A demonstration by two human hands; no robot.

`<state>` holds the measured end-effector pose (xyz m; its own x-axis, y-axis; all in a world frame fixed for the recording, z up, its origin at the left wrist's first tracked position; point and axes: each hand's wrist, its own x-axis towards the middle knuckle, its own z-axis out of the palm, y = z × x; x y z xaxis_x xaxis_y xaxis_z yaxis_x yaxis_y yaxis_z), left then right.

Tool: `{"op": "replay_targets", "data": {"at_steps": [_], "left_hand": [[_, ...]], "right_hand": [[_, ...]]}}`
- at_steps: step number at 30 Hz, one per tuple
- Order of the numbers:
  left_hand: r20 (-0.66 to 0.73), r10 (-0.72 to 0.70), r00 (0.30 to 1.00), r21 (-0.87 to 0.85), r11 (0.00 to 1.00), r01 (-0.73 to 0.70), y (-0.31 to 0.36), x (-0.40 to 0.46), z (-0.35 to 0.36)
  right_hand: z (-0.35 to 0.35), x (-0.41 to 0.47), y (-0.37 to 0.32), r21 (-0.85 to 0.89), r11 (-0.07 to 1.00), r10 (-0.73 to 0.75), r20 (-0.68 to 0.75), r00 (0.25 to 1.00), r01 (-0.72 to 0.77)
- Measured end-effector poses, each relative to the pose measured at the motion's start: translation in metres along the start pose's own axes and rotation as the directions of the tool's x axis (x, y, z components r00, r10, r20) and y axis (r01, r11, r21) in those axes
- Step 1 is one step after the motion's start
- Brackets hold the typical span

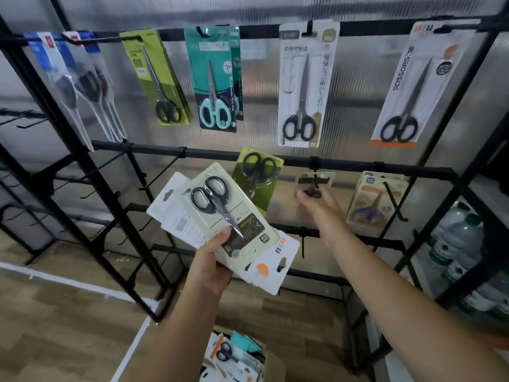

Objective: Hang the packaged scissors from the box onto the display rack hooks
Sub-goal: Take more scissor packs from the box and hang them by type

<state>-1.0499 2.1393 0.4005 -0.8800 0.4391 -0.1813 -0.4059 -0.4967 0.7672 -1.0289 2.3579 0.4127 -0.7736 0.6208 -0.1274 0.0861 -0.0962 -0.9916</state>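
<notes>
A single head-worn wide-angle view looks forward and slightly down at the black display rack [275,155], close enough that both outstretched forearms enter from the bottom edge. Straight bars bow near the frame edges. The cardboard box [271,362] sits at the bottom edge, below the camera.

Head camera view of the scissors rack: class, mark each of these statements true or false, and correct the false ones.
1. The left hand holds a fan of several scissor packs. True.
2. The teal-handled scissors hang on the bottom bar. False: they hang on the top bar.
3. The right hand reaches to a pack at a middle-bar hook. True.
4. The cardboard box on the floor is empty. False: it holds more packs.
5. The pack printed SCISSORS hangs at the far left. False: it hangs at the far right.
</notes>
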Motion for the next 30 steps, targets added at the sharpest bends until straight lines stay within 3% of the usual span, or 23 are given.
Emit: {"op": "replay_targets", "data": {"at_steps": [2,9,13,16,18,22,26,30], "left_hand": [[0.036,-0.048,0.998,0.048,0.998,0.046,0.003,-0.004,0.000],[0.051,-0.115,0.992,0.184,0.977,0.104,0.007,-0.013,0.000],[0.094,-0.131,0.987,0.138,0.983,0.117,0.008,-0.013,-0.003],[0.107,-0.071,0.992,0.005,0.997,0.071,0.010,-0.008,-0.005],[0.067,-0.014,0.998,-0.053,0.998,0.018,0.013,-0.006,-0.007],[-0.086,0.052,0.995,-0.006,0.999,-0.053,0.021,-0.004,-0.016],[-0.237,0.038,0.971,-0.045,0.998,-0.050,0.030,0.000,-0.018],[-0.272,0.076,0.959,-0.047,0.995,-0.092,0.036,0.004,-0.022]], "right_hand": [[0.001,-0.009,-0.013,0.178,0.980,0.074,0.108,0.991,-0.093],[-0.010,-0.030,-0.041,0.110,0.994,-0.022,0.278,0.960,-0.009],[-0.013,-0.037,-0.043,0.176,0.984,-0.046,0.199,0.979,0.010],[-0.013,-0.041,-0.040,0.269,0.962,-0.073,0.114,0.991,0.040],[-0.012,-0.043,-0.037,0.330,0.941,-0.092,0.052,0.994,0.070],[-0.007,-0.044,-0.035,0.521,0.852,-0.050,-0.022,0.999,0.054],[0.009,-0.048,-0.032,0.705,0.697,0.055,0.128,0.990,-0.130],[0.045,-0.058,-0.016,0.666,0.702,0.086,0.276,0.957,-0.255]]}}
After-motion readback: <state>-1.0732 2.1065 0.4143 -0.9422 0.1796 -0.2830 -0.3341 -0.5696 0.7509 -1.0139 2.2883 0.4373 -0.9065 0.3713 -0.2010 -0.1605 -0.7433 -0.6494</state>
